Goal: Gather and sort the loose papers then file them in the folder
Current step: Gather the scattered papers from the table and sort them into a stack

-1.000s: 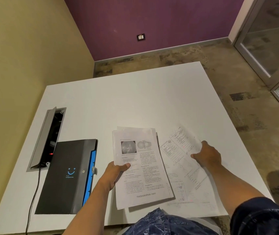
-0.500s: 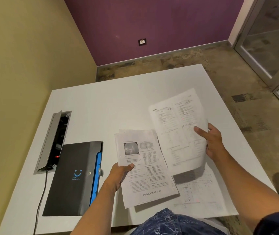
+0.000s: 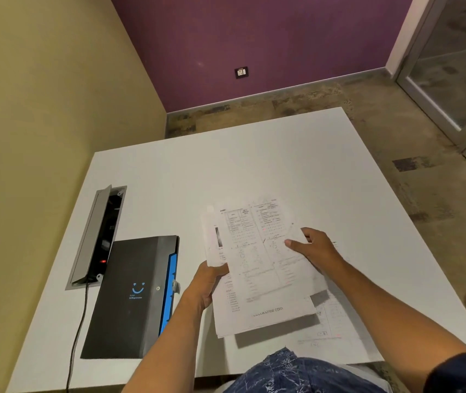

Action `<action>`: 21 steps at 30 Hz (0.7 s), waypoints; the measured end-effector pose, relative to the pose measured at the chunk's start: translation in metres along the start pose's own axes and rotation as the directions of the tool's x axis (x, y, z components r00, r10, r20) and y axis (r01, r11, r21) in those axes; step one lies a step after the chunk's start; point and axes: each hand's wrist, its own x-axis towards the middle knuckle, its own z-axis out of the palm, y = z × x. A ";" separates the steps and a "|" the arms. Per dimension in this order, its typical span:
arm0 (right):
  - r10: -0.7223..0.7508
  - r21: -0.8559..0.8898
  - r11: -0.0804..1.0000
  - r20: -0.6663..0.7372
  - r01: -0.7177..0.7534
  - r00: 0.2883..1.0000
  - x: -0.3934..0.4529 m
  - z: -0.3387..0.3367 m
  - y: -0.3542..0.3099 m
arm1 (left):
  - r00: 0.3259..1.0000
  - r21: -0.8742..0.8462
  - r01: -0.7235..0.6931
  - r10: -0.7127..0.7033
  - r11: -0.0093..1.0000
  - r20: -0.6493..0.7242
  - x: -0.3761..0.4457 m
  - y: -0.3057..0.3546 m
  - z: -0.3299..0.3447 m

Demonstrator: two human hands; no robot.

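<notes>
Left hand (image 3: 207, 282), frame centre: thumb and fingers pinch left edge of paper stack (image 3: 257, 313), kept off white table (image 3: 254, 165) for collating. Right hand (image 3: 315, 248): pinches table-printed sheet (image 3: 257, 251), laying it atop stack. Last loose sheet (image 3: 336, 321), lower right, flat on table. Black expanding folder (image 3: 129, 296), lower left, closed, apparently awaiting filing.

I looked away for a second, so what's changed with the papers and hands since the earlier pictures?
The right hand lifted the table-printed sheet off the table and carried it left onto the stack held by the left hand. One sheet still lies on the table; the folder stays closed.
</notes>
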 end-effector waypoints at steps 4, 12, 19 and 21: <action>0.053 -0.043 0.998 0.218 -0.045 0.975 0.000 -0.011 -0.005 | 1.000 0.024 -0.028 0.027 0.999 0.014 0.000 0.005 -0.002; 0.250 0.222 0.926 0.243 -0.304 0.937 0.002 -0.010 -0.019 | 0.995 -0.040 -0.052 0.055 0.998 0.082 -0.003 0.021 0.008; 0.105 0.425 0.864 0.372 -0.270 0.922 -0.003 0.007 -0.026 | 0.997 0.063 -0.032 0.036 0.998 -0.066 -0.005 0.032 0.025; 0.069 0.379 0.906 0.306 -0.188 0.949 -0.004 0.014 -0.027 | 0.998 0.012 0.013 -0.013 1.000 -0.060 0.000 0.030 0.023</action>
